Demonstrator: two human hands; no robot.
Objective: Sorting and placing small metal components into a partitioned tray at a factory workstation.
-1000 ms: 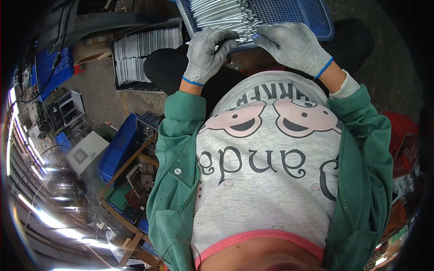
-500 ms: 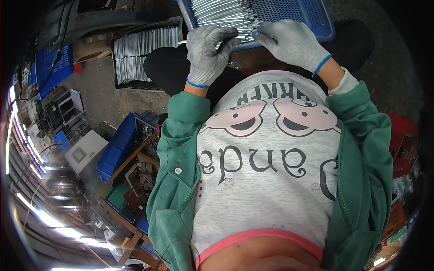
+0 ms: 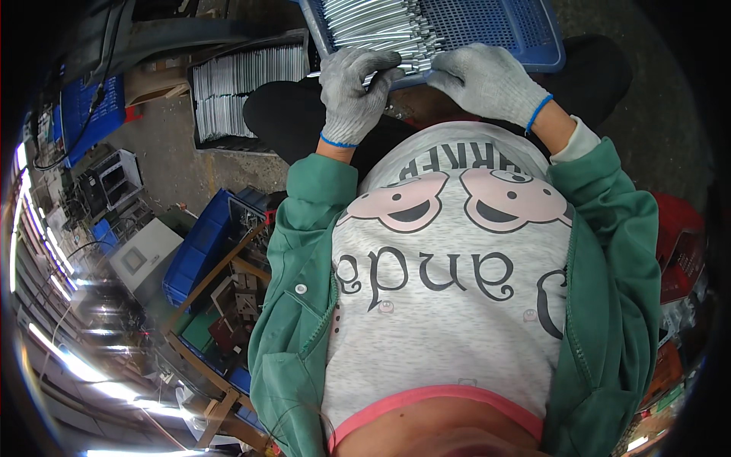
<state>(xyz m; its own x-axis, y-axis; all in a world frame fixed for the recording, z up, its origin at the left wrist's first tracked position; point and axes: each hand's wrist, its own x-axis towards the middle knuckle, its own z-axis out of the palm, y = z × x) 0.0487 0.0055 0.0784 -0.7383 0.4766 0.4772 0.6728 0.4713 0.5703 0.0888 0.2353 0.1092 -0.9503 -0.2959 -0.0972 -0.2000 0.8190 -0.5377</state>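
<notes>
Our left hand (image 3: 352, 95), in a grey knit glove, has its grip curled shut around a few thin silver metal rods (image 3: 373, 27) at the near edge of the blue perforated tray (image 3: 502, 27) — the fingers wrap the rod ends where they jut over the rim. Our right hand (image 3: 487, 80), gloved the same with a blue cuff band, lies on the tray's near rim just beside the bundle; its fingers are bent and pressed down, but we cannot tell whether they pinch a rod or only steady the tray. The rods lie side by side in a dense row across the left part of the tray, while the right part shows bare mesh. We judge the sorting to be partway along — many rods are laid in, and open room is left. The tray sits across our lap, above the grey printed shirt and green jacket. Off to our left, on the floor, a dark box (image 3: 244, 91) holds more silver pieces in rows, and blue crates (image 3: 202, 244) stand near it
</notes>
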